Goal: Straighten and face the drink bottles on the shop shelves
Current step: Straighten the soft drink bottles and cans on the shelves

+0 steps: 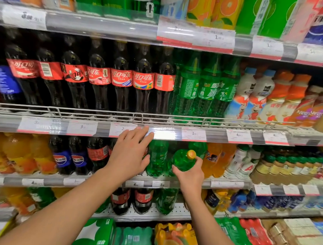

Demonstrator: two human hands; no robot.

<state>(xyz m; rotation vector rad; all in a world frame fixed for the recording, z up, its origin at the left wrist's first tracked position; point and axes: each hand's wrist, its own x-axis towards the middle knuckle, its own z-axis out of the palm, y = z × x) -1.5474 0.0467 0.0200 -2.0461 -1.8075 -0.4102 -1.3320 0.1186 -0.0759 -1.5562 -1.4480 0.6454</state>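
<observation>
1. At the third shelf down, the right hand (191,175) grips a tilted green bottle (183,159) by its neck, yellow cap toward the camera, probably to stand it upright.
2. The left hand (129,154), fingers straight, reaches over neighbouring bottles, likely steadying them.
3. Above, red Coca-Cola labels (121,78) mostly face out; price tags (193,134) read about 3.00.
</observation>
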